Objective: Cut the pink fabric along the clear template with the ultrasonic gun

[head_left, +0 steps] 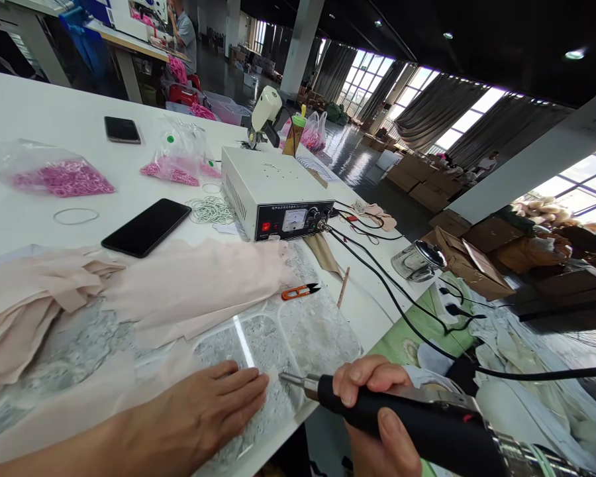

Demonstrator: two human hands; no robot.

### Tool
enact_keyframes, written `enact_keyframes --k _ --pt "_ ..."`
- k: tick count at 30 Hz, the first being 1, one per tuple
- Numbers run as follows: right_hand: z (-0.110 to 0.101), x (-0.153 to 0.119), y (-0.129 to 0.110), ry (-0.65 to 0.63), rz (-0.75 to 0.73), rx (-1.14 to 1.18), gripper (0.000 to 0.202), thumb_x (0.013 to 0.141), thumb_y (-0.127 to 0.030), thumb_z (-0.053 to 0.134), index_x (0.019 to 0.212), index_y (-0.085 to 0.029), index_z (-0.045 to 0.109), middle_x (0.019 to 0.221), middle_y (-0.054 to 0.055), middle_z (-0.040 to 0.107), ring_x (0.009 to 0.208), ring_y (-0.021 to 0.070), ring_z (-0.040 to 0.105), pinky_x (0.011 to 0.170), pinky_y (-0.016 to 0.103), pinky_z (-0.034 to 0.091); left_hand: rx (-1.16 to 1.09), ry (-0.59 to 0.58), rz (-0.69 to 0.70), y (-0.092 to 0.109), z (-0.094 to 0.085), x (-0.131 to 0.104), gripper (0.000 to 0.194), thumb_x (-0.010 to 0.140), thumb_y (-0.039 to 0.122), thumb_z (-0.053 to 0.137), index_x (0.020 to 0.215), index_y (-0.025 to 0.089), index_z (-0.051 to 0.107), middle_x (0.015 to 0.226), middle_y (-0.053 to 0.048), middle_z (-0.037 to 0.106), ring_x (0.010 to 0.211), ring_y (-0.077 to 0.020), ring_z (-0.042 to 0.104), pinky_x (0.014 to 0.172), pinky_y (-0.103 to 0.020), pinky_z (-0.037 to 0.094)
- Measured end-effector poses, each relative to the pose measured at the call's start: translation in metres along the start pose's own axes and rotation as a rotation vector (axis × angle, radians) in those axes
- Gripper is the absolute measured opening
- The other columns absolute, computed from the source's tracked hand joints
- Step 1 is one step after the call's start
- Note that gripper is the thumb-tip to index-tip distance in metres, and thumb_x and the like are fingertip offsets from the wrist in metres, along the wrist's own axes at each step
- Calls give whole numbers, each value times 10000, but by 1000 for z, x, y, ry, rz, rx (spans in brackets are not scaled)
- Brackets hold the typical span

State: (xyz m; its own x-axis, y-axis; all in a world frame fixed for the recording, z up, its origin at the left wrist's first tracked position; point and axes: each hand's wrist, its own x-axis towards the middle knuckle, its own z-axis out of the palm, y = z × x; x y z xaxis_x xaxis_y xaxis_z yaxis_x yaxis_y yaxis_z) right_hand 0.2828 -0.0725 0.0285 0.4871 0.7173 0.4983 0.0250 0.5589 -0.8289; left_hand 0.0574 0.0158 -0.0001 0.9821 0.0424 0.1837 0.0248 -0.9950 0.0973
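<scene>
White surface (30, 99) carries a metal box (273, 179). Left of the box lie peach cloth pieces (34, 298) and a black phone (146, 227). Well in front of the box, the left hand (213, 401) rests flat over thin cloth (79, 397), fingers straight and close together. Orange snips (295, 292) lie nearer the box. Front right of the box, the right hand (375, 377) wraps its fingers round a black tool (442, 424).

Lg blk phone (146, 227), clr mug (408, 263)
</scene>
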Motion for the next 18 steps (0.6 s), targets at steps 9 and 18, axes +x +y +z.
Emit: enact_keyframes --k 9,18 --pt "0 -1 4 62 77 68 150 837 -382 634 892 -243 635 807 -14 543 559 118 555 549 307 510 -53 16 -23 2 4 -2 464 988 67 393 1437 95 509 1478 -134 538 1314 -262 559 1076 -383 450" --pt "-1 0 5 13 60 122 163 868 -382 604 956 -247 633 833 -5 537 585 123 562 555 294 507 53 19 75 -3 -15 5 581 813 -18 434 1383 38 538 1427 -137 588 1244 -271 621 994 -345 498"
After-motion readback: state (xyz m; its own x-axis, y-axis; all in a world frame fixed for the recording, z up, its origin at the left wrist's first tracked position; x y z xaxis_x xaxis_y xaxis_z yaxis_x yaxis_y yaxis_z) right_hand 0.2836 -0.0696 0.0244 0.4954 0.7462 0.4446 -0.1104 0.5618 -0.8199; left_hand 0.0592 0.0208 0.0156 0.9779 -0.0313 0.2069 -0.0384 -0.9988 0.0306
